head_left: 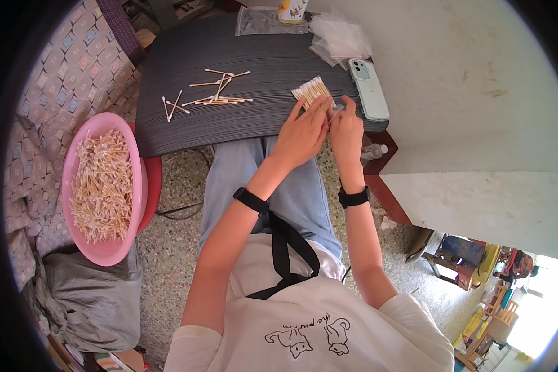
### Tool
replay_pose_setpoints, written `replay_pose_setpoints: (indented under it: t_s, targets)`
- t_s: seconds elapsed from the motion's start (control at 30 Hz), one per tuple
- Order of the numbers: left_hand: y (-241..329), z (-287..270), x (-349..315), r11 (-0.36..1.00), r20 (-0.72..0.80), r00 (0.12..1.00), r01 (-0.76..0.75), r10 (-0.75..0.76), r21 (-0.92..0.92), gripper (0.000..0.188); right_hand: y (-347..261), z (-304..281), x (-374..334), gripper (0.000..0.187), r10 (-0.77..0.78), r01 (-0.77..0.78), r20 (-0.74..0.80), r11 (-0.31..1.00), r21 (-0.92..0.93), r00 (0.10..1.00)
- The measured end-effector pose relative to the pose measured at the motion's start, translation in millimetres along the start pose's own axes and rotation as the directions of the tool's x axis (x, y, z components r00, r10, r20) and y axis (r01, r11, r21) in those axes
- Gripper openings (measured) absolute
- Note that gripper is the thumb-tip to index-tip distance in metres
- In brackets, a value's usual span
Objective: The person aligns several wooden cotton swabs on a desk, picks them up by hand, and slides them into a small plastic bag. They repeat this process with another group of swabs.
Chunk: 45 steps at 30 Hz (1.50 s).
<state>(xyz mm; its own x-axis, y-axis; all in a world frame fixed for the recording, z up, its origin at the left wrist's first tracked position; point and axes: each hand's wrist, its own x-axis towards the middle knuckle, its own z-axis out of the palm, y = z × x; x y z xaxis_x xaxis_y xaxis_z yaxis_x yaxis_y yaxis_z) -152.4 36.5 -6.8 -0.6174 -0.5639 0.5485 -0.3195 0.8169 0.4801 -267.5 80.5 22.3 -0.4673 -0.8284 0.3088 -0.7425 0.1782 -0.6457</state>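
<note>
My left hand [302, 133] and right hand [346, 131] meet at the near edge of the dark striped worktop [242, 46]. Both sets of fingers close around a bundle of cotton swabs [311, 92], apparently inside a clear sleeve. Loose swabs [212, 93] lie well left. A phone [369, 88] sits just right; a pink basin [103, 186] stands below left.

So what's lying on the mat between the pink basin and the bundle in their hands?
In the head view, loose cotton swabs lie scattered on the dark mat between the pink basin and the swab bundle.
</note>
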Motion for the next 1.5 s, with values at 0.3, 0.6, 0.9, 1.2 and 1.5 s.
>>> replay_pose_setpoints:
  t_s: [0.3, 0.6, 0.9, 1.2, 1.5]
  targets:
    - [0.5, -1.9, 1.7, 1.000, 0.051, 0.998, 0.028, -0.028, 0.005, 0.048, 3.7, -2.3, -5.9, 0.028, -0.080, 0.080, -0.006, 0.997, -0.012, 0.997]
    - [-3.7, -1.8, 2.5, 0.998, 0.026, 0.999, 0.036, -0.034, -0.059, 0.048, 39.0, -25.2, -4.1, 0.045, -0.157, 0.107, 0.121, 0.932, 0.346, 0.980]
    - [-7.1, -1.6, 1.0, 0.989, 0.029, 0.999, 0.040, -0.036, -0.143, 0.046, 37.4, -19.6, 10.0, 0.030, -0.215, 0.169, 0.111, 0.930, 0.327, 0.970]
    - [-8.0, -4.2, 3.4, 0.986, 0.066, 0.997, 0.048, -0.038, -0.160, 0.026, 40.0, -17.8, 35.9, 0.013, -0.249, 0.176, 0.214, 0.934, 0.311, 0.944]
    - [-6.0, -12.5, 4.4, 0.964, 0.098, 0.992, 0.104, -0.082, -0.244, 0.015, 44.3, -22.4, 37.6, 0.013, -0.270, 0.164, 0.261, 0.916, 0.366, 0.927]
